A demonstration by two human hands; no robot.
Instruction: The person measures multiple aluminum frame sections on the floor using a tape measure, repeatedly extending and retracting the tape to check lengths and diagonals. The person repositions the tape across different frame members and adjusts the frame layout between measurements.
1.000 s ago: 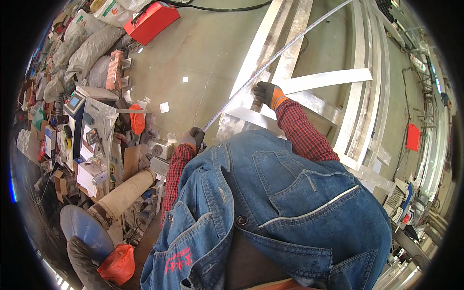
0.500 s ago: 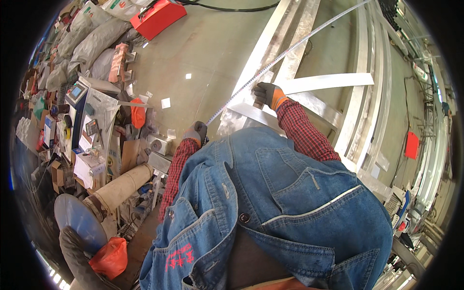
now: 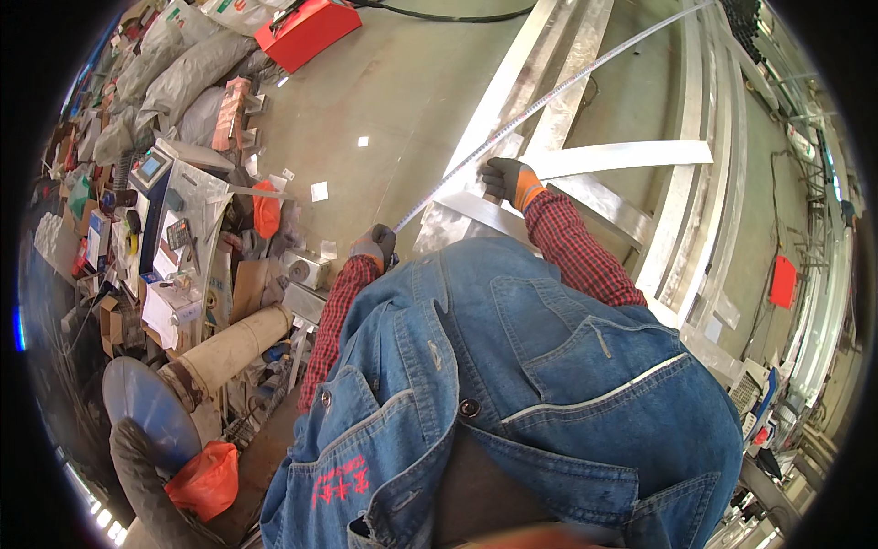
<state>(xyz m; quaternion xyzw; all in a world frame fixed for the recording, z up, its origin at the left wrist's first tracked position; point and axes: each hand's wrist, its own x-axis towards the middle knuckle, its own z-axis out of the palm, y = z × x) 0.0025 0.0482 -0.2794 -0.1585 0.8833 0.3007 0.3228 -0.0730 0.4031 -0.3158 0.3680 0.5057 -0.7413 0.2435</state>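
A long pale tape measure point(image 3: 540, 102) is drawn out slantwise, from my left hand up to the far right. My gloved left hand point(image 3: 373, 245) is closed around its near end; the case is mostly hidden by the fingers. My right hand point(image 3: 508, 180), in a grey and orange glove, is curled into a fist just beside the tape's lower edge. Whatever its fingers hold, if anything, is hidden. Past the right wrist a bright metal strip point(image 3: 631, 157) lies across long metal bars point(image 3: 569, 82). Below the tape sits a shiny metal plate point(image 3: 448, 224).
At the left stand a machine with a small screen point(image 3: 151, 167), a calculator point(image 3: 177, 234) and a thick tan tube point(image 3: 233, 349). Grey sacks point(image 3: 187, 78) and a red toolbox point(image 3: 309, 35) lie at the back left. More long rails point(image 3: 700, 183) run along the right.
Both hands keep nearly the same places and hold. The view has shifted slightly, so the surroundings sit a little further right; the tape stays stretched out.
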